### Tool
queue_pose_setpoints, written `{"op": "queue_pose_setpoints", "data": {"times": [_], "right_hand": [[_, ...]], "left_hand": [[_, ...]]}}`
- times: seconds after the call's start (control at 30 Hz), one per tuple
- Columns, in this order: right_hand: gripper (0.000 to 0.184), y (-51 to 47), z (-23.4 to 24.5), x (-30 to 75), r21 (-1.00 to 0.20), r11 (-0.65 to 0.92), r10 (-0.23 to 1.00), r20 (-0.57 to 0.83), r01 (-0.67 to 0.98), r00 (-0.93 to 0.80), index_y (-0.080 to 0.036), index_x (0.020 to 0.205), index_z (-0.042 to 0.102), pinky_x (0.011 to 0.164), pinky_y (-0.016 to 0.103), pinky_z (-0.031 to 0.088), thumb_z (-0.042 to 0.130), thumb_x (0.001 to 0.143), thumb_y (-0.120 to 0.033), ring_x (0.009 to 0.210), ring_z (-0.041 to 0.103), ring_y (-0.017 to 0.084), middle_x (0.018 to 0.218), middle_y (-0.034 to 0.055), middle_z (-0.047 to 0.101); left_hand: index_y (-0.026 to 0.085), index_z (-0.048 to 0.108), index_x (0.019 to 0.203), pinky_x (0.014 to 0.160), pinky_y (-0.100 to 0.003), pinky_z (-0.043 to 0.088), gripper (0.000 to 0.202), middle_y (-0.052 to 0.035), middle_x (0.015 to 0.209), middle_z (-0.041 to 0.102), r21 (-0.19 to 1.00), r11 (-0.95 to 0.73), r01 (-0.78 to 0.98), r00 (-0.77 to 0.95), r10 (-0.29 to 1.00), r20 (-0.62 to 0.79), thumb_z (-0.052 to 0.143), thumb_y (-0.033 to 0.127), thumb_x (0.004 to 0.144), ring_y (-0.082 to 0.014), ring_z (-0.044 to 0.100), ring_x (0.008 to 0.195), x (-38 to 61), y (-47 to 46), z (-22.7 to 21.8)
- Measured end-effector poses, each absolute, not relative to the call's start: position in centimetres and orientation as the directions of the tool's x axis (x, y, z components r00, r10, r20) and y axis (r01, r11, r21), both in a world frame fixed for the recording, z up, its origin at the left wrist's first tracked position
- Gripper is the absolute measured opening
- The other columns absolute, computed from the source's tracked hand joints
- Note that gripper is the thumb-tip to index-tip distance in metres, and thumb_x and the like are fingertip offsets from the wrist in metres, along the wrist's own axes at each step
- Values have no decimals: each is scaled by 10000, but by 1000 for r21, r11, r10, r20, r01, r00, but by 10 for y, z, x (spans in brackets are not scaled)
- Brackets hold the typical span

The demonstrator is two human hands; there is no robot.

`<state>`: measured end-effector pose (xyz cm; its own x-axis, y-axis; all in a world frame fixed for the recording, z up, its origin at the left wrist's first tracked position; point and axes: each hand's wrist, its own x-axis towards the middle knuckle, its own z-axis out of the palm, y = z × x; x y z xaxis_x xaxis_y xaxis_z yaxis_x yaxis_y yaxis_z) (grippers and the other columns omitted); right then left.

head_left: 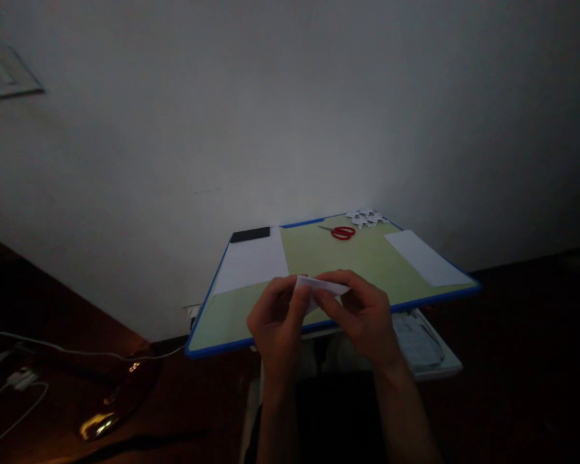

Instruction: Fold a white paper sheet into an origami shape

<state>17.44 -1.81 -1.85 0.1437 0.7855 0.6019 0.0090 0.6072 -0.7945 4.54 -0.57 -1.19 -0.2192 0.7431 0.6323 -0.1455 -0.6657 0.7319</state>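
One white paper piece (329,285): your left hand (276,319) and right hand (366,314) pinch it between thumbs and fingers — red scissors (337,231) lie beyond on the green board (326,254).

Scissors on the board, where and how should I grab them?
Probably best by the red handles, from the near right side: the scissors lie flat, with the blades pointing left, away from that approach. Free your right hand from the held paper first.

The small white paper (315,282), held up, seems folded.
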Motion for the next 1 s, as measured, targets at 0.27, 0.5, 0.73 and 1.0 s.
{"op": "queue_pose_setpoints", "data": {"times": [0.27, 0.5, 0.73, 1.0], "right_hand": [[252, -22, -12, 180, -661, 743, 654, 750, 100, 97, -347, 1178, 794, 844, 295, 576, 768, 979, -194, 940, 735, 151, 1036, -27, 809], [358, -20, -10, 182, -527, 833, 517, 850, 167, 100, -341, 1199, 807, 733, 276, 584, 748, 970, -72, 828, 732, 126, 962, -32, 810], [351, -19, -10, 188, -478, 859, 474, 878, 181, 69, -308, 1186, 819, 683, 278, 572, 762, 949, -56, 789, 726, 130, 917, -15, 787], [166, -19, -9, 184, -667, 741, 655, 743, 75, 135, -298, 1043, 817, 762, 294, 560, 781, 953, -163, 850, 741, 155, 939, -20, 817]], "left_hand": [[233, 831, 904, 757, -183, 602, 63, 13, 828, 775, 689, -666, -286, -113, 738, 666, 856, 174, 906, -107, 722, 804, 40, -5, -9], [253, 866, 931, 715, -207, 634, 77, -2, 853, 814, 715, -636, -292, -120, 766, 632, 885, 199, 879, -129, 754, 784, 39, -2, -11], [238, 867, 913, 699, -230, 626, 33, -15, 840, 802, 734, -627, -260, -111, 775, 622, 874, 219, 888, -144, 747, 766, 39, -4, -12], [236, 833, 939, 722, -205, 570, 55, 4, 834, 743, 700, -653, -289, -75, 744, 664, 826, 182, 933, -117, 692, 786, 43, -4, -8]]}}
